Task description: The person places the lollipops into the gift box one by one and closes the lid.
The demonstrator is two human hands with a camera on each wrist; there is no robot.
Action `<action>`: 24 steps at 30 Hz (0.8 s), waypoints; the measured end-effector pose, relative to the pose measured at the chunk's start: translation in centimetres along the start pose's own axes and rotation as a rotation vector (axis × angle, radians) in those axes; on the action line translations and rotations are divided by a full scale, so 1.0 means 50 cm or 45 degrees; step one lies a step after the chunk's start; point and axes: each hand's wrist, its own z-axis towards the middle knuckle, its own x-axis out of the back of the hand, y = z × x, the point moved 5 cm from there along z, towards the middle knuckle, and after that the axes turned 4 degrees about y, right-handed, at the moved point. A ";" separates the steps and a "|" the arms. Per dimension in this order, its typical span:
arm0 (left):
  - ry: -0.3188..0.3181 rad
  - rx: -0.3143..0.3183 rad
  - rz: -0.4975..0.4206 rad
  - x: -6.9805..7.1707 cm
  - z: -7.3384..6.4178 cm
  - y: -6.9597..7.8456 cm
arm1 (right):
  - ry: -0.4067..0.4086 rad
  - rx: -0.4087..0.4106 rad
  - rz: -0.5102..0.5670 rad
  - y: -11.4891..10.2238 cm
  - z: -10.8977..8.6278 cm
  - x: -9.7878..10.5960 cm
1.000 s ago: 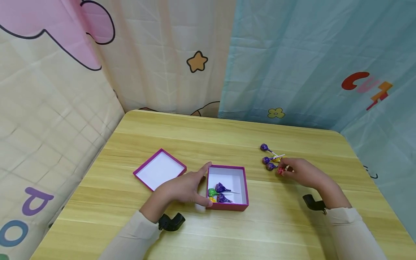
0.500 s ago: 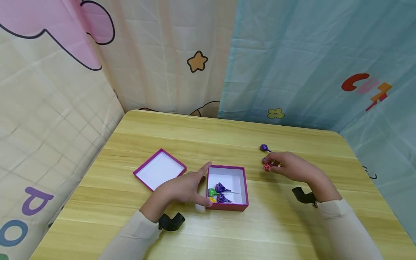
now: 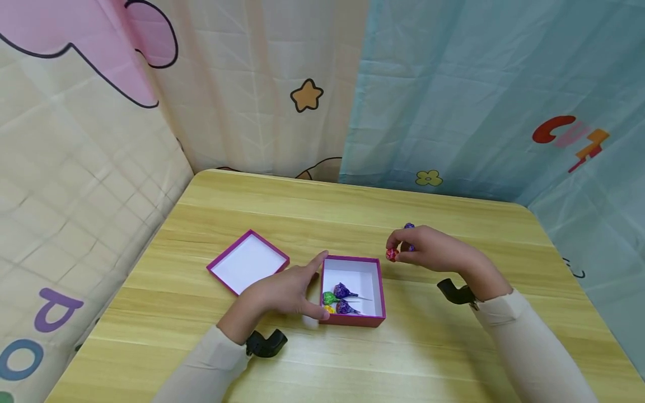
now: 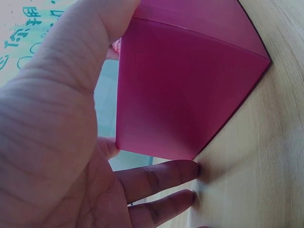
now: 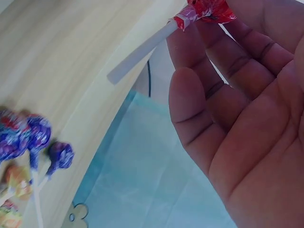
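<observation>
R hand (image 3: 428, 249) pinches red lollipop (image 3: 392, 255); yellow ones (image 5: 18, 181) blurry, prob. 2.

A bare strip of worktop (image 3: 395, 296) gives passage between the right grip (image 3: 430, 250), carrying a red lollipop (image 3: 392, 255), and the open box (image 3: 355, 321), whose right wall must be cleared. Inside, room lies along the far and right portions; lollipops in the box (image 3: 341, 291) occupy the near-left. The left grip (image 3: 282, 292) obstructs the left side, loose lollipops (image 5: 61, 155) the worktop behind the right.
</observation>
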 end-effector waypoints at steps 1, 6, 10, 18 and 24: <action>0.000 0.003 -0.001 0.000 0.000 0.000 | -0.003 0.013 -0.006 -0.006 0.003 0.000; 0.000 0.019 -0.001 0.000 -0.001 -0.001 | -0.033 0.056 -0.036 -0.031 0.015 -0.004; 0.002 0.022 0.006 0.000 -0.001 -0.002 | -0.057 0.090 -0.040 -0.047 0.025 -0.011; -0.006 0.051 0.026 -0.001 -0.002 -0.004 | -0.094 0.136 -0.028 -0.080 0.041 -0.025; -0.003 0.046 0.035 -0.002 -0.001 -0.005 | -0.121 0.176 -0.021 -0.107 0.050 -0.040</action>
